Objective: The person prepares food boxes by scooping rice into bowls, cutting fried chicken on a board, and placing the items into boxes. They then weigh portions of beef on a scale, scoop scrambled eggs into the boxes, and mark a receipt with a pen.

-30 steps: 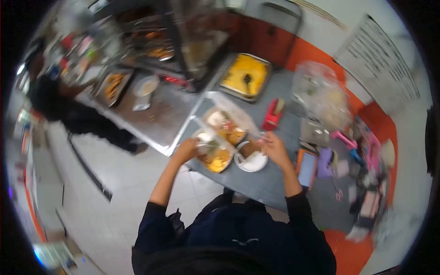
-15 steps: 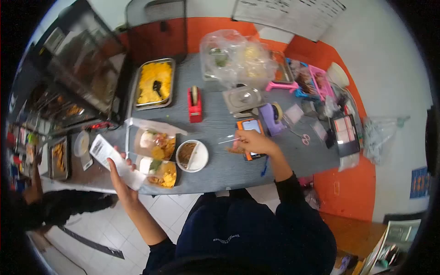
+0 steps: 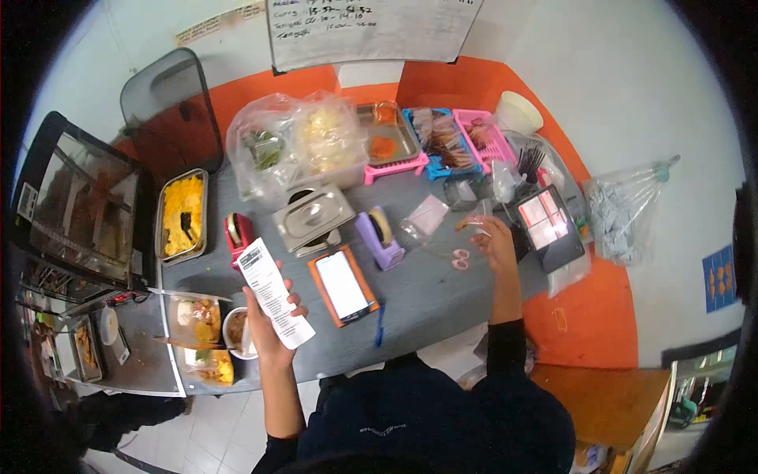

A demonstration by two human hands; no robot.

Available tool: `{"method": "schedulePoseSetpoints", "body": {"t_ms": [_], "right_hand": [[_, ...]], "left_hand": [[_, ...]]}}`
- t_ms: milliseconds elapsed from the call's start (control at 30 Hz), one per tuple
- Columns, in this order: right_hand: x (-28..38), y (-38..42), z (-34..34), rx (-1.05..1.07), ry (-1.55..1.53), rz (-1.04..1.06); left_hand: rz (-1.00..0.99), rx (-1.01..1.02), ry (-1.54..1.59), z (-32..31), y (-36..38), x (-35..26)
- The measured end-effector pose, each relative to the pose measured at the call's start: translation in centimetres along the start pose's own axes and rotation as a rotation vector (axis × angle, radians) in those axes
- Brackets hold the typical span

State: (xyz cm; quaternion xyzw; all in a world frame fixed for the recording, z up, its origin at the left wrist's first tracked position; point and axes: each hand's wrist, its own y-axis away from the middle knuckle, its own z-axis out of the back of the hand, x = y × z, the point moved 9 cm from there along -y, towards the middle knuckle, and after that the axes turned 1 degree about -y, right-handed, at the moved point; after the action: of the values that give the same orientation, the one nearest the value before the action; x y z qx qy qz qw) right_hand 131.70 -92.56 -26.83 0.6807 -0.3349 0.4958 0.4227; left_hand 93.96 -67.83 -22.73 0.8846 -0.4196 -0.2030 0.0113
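Note:
My left hand (image 3: 272, 338) is closed around a long printed white receipt (image 3: 272, 288), held up over the table's front part. Behind it stand a white bowl (image 3: 230, 325) with brown food, partly hidden, and opened meal boxes (image 3: 207, 365) with rice and yellow food. My right hand (image 3: 499, 246) reaches over the right side of the table, its fingers pinched on a small clear plastic packet (image 3: 476, 224) with something brownish at its end; the contents are too small to name. Pink-handled scissors (image 3: 460, 258) lie just left of this hand, and a dark card-like holder (image 3: 549, 225) stands to its right.
A phone (image 3: 344, 286) in an orange case lies mid-table, near a purple tape dispenser (image 3: 380, 241), a lidded steel container (image 3: 314, 215) and a red dispenser (image 3: 238, 235). Bagged food (image 3: 324, 138) and blue and pink baskets (image 3: 446, 146) line the back. A steel tray (image 3: 183, 217) holds yellow food.
The view has turned to the right. My right hand has moved from above the phone to the right side of the table, and my left hand has brought the receipt rightward, beside the bowl.

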Motion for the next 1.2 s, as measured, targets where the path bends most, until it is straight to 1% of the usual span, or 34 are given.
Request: {"method": "schedulePoseSetpoints", "body": {"t_ms": [33,100,133,200,267,333,400,467,500,533,567,600,633,667,700,733,767,800,833,867,900,933,967,1067,1167,1200], "right_hand": [[0.3,-2.4,1.6,0.015,0.008,-0.001],[0.3,-7.8,5.2,-0.070,-0.101,-0.040],[0.9,-10.5,6.4,-0.051,-0.093,-0.047],[3.8,-15.6,7.3,0.063,-0.094,0.119],[6.8,-21.5,8.7,0.069,0.157,0.234],[10.0,-26.6,8.7,0.102,0.231,0.253],[11.7,-31.1,7.7,0.268,0.338,0.272],[12.8,-34.5,7.6,0.137,-0.056,0.170],[15.1,-32.4,5.5,0.202,-0.029,0.277],[17.2,-29.9,3.7,0.152,0.123,0.266],[18.6,-29.1,2.4,0.303,0.128,0.394],[21.1,-23.2,-0.3,0.242,0.209,0.504],[22.6,-20.7,-1.8,0.370,0.086,0.521],[25.2,-17.2,-2.8,0.354,0.285,0.783],[27.4,-13.3,-3.6,0.281,0.464,1.050],[29.0,-10.3,-2.8,0.199,0.420,1.254],[30.5,-7.5,-1.5,0.188,0.285,1.421],[31.6,-5.0,-0.1,0.242,0.098,1.564],[32.2,-2.8,0.8,0.401,-0.122,1.648],[31.6,-5.3,0.9,0.807,-0.737,1.135],[33.5,2.2,-3.1,1.332,-0.594,1.298],[33.6,9.7,-6.2,1.849,-0.385,1.423],[33.7,11.5,-7.0,1.852,-0.399,1.429],[34.5,14.8,-7.6,1.782,-0.731,1.346],[34.2,15.1,-7.9,1.703,-1.026,1.229],[33.6,14.5,-7.9,1.712,-1.024,1.226]], "left_hand": [[-0.010,-0.040,0.029,0.0,-0.7,1.2],[-0.053,-0.100,0.082,-0.2,-1.6,3.5],[-0.070,-0.111,0.087,-0.3,-2.2,4.7],[-0.152,-0.076,0.111,-0.8,-2.4,6.1],[-0.170,-0.133,0.122,-1.3,-2.1,7.9],[-0.171,-0.181,0.115,-1.7,-1.7,9.2],[-0.233,-0.204,0.107,-2.3,-0.8,9.5],[-0.329,-0.217,0.087,-2.3,0.7,9.0],[-0.375,-0.237,0.139,-2.2,1.6,8.6],[-0.425,-0.225,0.071,-2.6,2.6,7.8],[-0.480,-0.250,0.144,-2.0,3.7,7.0],[-0.537,-0.268,0.218,-1.0,5.0,6.2],[-0.597,-0.252,0.218,-0.1,6.3,5.3],[-0.661,-0.217,0.190,0.0,7.6,4.3],[-0.710,-0.223,0.208,0.2,8.9,3.6],[-0.761,-0.223,0.224,0.3,10.3,3.0],[-0.813,-0.222,0.221,0.4,11.5,2.5],[-0.858,-0.217,0.220,0.4,12.7,2.1],[-0.876,-0.215,0.222,0.1,13.6,1.9],[-0.924,-0.271,0.233,0.0,14.7,1.8],[-0.962,-0.265,0.229,-0.2,15.7,1.7],[-0.987,-0.266,0.228,-0.3,16.2,1.4],[-0.999,-0.262,0.222,-0.2,16.8,1.3],[-1.030,-0.266,0.238,0.4,18.9,1.0],[-1.080,-0.276,0.248,0.7,20.7,0.7],[-1.084,-0.277,0.255,0.8,21.1,0.6]]}}
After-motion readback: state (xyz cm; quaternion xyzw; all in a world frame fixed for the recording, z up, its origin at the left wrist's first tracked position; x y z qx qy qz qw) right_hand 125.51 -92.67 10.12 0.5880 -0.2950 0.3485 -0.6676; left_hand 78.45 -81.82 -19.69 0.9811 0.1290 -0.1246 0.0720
